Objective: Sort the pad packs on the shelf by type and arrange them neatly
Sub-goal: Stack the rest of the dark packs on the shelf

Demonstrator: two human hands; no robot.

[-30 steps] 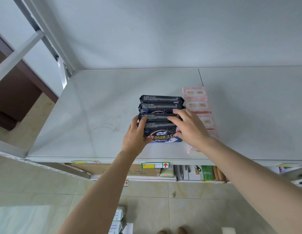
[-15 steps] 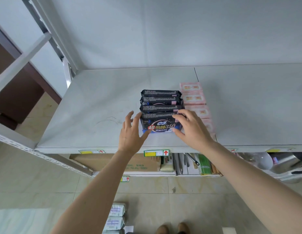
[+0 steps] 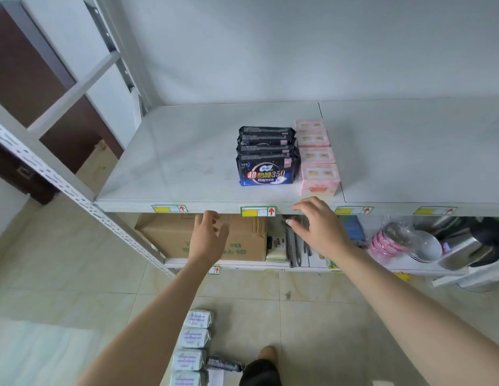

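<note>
On the shelf (image 3: 187, 151) two rows are already made. The dark packs (image 3: 267, 156) stand in one row from near to far, and the pink packs (image 3: 316, 156) stand in a second row touching them on the right. Both rows look straight, so this part of the sorting seems done.

The left hand (image 3: 207, 238) and the right hand (image 3: 319, 231) are in front of the shelf edge, below the rows. Each grip is released, fingers loosely spread, and holds nothing.

What is left, I judge, are the pale packs (image 3: 191, 346) lying in a line on the floor near the person's foot, and one dark pack (image 3: 224, 364) just beside them. The left part of the shelf is free for them.

On the lower shelf there are a carton (image 3: 212, 238), some bowls (image 3: 407, 243) and a steel pot (image 3: 468, 246). Nothing stands between the hands and the floor packs.
</note>
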